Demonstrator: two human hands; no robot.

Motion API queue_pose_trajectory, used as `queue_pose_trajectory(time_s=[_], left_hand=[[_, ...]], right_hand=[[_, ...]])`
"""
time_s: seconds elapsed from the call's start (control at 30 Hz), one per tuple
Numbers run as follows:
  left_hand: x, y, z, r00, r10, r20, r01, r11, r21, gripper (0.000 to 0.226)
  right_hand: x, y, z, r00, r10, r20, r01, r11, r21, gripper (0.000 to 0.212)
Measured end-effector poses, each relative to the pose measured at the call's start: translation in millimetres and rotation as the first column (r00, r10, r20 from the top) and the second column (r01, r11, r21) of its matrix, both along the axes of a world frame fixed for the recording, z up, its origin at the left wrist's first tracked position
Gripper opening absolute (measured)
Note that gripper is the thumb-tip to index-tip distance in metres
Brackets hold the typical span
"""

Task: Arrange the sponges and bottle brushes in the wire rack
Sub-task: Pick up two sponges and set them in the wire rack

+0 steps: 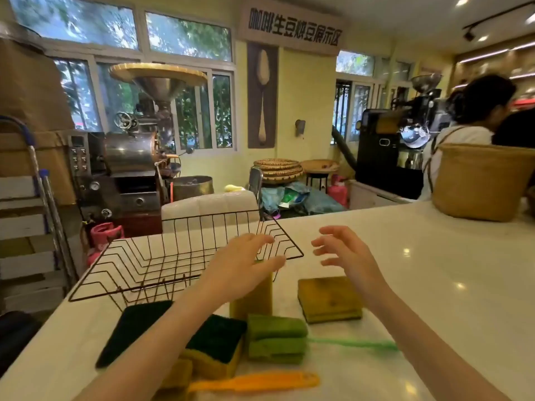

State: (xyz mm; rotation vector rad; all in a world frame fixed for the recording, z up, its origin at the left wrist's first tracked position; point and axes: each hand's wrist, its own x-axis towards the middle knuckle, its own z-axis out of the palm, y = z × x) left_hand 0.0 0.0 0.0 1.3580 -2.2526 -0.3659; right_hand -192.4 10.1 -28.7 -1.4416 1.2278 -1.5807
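An empty black wire rack point(150, 264) stands on the white counter point(434, 270) at the left. My left hand point(246, 264) hovers open at the rack's right corner, above an upright yellow sponge point(254, 299). To its right, my right hand point(344, 256) is open in the air, holding nothing. In front lie a stack of yellow sponges point(330, 299), a dark green scouring pad point(133, 331), a yellow sponge with a green top point(217, 342), folded green sponges point(276, 338), a thin green bottle brush point(356, 342) and an orange brush point(254, 383).
A woven basket point(483, 180) sits on the counter at the far right, with a person point(463, 125) behind it. Coffee roasting machines point(127, 169) and a ladder point(46, 198) stand beyond the counter's left edge.
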Motion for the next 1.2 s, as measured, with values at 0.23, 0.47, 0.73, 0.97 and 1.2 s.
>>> queue_pose_trajectory(time_s=[0.23, 0.47, 0.73, 0.97, 1.2], left_hand=[[1.1, -1.8, -29.6, 0.962, 0.008, 0.273, 0.018, 0.995, -0.093, 0.059], [3.4, -6.4, -45.0, 0.942, 0.026, 0.335, 0.048, 0.976, -0.21, 0.063], [8.1, -10.2, -43.5, 0.945, -0.004, 0.328, 0.074, 0.977, -0.2, 0.064], [8.3, -7.9, -43.6, 0.946, -0.013, 0.325, 0.081, 0.977, -0.197, 0.063], [10.0, -4.8, -38.3, 0.944, -0.055, 0.325, 0.12, 0.976, -0.184, 0.058]], right_hand=[[-19.1, -4.3, -42.9, 0.681, -0.062, -0.73, 0.041, 0.998, -0.047, 0.031], [-16.9, -10.9, -49.1, 0.498, 0.103, -0.861, 0.017, 0.992, 0.128, 0.067], [-20.8, -15.6, -51.4, 0.436, 0.116, -0.892, -0.019, 0.993, 0.12, 0.068], [-24.9, -8.1, -29.3, 0.937, 0.012, -0.348, 0.058, 0.98, 0.19, 0.022], [-26.0, -21.4, -45.3, 0.981, -0.109, 0.159, -0.004, 0.812, 0.584, 0.038]])
